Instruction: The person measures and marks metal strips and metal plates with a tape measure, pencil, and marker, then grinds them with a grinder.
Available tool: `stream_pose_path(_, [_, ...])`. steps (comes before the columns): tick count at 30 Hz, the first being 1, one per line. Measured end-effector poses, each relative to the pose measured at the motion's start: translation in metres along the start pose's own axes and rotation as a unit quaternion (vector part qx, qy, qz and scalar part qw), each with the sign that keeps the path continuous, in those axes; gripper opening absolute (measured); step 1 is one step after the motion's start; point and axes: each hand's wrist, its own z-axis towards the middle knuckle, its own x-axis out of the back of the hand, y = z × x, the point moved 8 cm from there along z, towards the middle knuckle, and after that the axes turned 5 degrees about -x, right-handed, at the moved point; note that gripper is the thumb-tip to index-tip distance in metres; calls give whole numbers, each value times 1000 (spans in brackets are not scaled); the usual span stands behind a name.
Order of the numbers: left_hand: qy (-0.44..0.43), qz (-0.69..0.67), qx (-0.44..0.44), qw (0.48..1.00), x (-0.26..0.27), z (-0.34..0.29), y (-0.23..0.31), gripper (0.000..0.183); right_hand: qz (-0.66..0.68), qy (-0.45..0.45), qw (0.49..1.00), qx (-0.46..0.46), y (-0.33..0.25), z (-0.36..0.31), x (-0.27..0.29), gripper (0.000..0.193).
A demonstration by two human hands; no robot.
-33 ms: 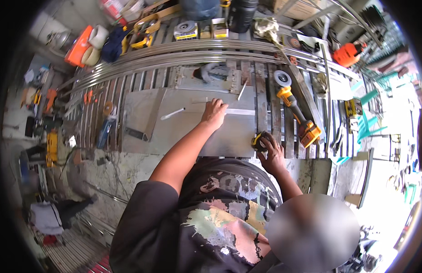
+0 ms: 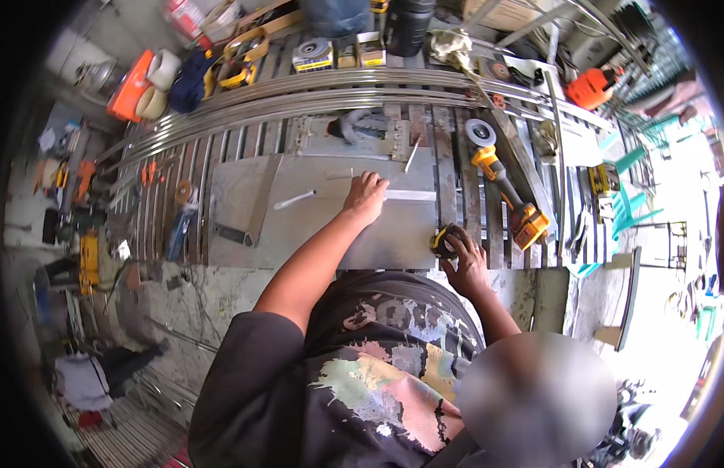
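Observation:
A flat grey metal sheet lies on the slatted bench in front of me. My left hand rests on it with bent, closed fingers; what they pinch, if anything, is hidden. A pale straight strip runs right from that hand toward the sheet's edge. To the hand's left lies a white pen-like marker, and beyond its right side a thin stick. At the sheet's near right corner, my right hand has its fingers around a black-and-yellow tape measure.
A yellow-and-black angle grinder lies right of the sheet. A dark metal bracket piece rests at its left. Long shiny tubes cross the far bench, with boxes behind. Farther left, a blue-bodied tool lies on the slats.

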Motion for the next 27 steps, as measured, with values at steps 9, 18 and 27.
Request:
stream_pose_path(9, [25,-135,-52,989,41,6,30,20,151,157,971,-102,-1,2,43,37])
stream_pose_path(18, [308,-117,-246,911,224,-33,133,54,506,158,848,-4,-127,2,175,39])
stream_pose_path(27, [403,-48,-267,874,263,-65,139,55,512,159,841,71,-181,-1,211,29])
